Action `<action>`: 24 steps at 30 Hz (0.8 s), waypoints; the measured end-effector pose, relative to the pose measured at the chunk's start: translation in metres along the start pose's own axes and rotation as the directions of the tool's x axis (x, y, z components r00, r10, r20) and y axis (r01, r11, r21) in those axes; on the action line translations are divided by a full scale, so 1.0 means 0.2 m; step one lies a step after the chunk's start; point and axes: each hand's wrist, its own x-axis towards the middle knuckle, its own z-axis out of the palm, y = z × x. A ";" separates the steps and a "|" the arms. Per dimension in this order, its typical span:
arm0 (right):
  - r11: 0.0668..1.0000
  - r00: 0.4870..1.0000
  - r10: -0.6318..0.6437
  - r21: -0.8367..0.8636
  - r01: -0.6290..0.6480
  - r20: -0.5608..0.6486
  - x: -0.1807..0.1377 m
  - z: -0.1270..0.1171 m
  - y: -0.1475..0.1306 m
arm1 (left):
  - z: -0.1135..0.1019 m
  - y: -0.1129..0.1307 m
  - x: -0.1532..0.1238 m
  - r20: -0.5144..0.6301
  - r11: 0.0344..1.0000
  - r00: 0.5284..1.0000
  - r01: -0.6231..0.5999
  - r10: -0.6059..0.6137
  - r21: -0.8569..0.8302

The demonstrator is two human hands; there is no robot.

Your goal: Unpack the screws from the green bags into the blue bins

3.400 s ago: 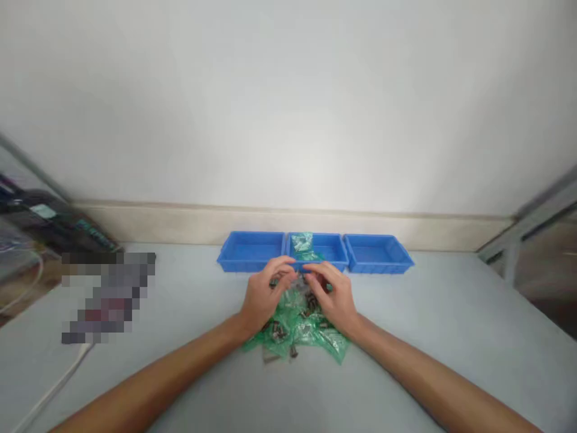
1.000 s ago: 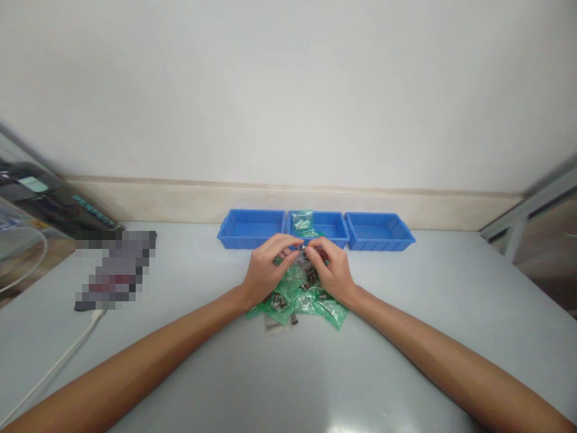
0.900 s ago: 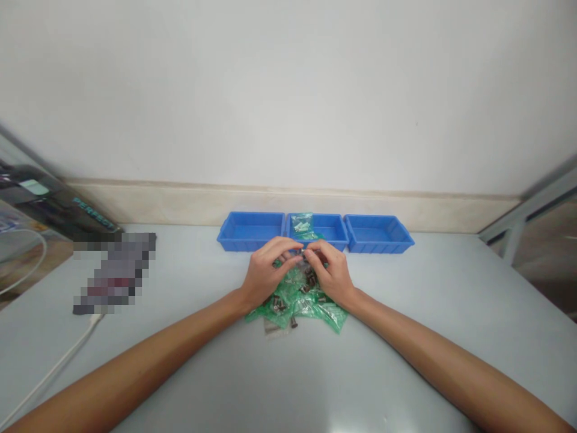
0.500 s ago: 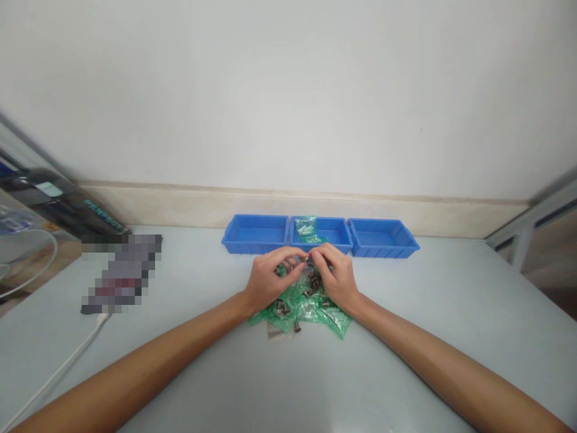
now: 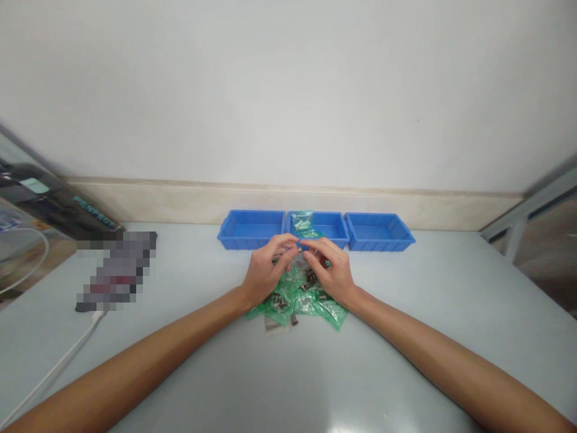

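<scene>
Several green plastic bags (image 5: pixel 293 284) lie at frame centre, light, soft and slippery, we'd guess, best pinched at a loose edge, as our left hand (image 5: pixel 269 267) and right hand (image 5: pixel 334 267) nearly meet above, clamped or not we can't tell.

Grey table (image 5: pixel 252 385): 3 blue trays (image 5: pixel 331 227), green bags (image 5: pixel 293 293), screw (image 5: pixel 294 320).

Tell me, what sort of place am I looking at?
Probably a workbench, perhaps in a workshop, though little of the room shows. Three blue trays stand in a row near the wall, and green plastic bags with small, dark, bolt-like pieces lie on the grey table.
</scene>
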 end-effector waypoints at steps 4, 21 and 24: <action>1.000 1.000 -0.004 0.018 0.004 0.010 0.00 0.00 0.00 | 0.00 0.00 0.00 0.002 1.000 1.000 0.001 -0.001 -0.010; 1.000 1.000 0.013 -0.015 -0.013 -0.009 0.01 0.01 0.02 | -0.01 0.01 0.02 -0.041 0.945 0.967 -0.238 0.253 0.223; 0.999 0.999 0.041 0.000 -0.041 -0.011 0.02 0.01 0.00 | 0.00 0.02 0.02 -0.063 0.962 0.975 -0.197 0.212 0.190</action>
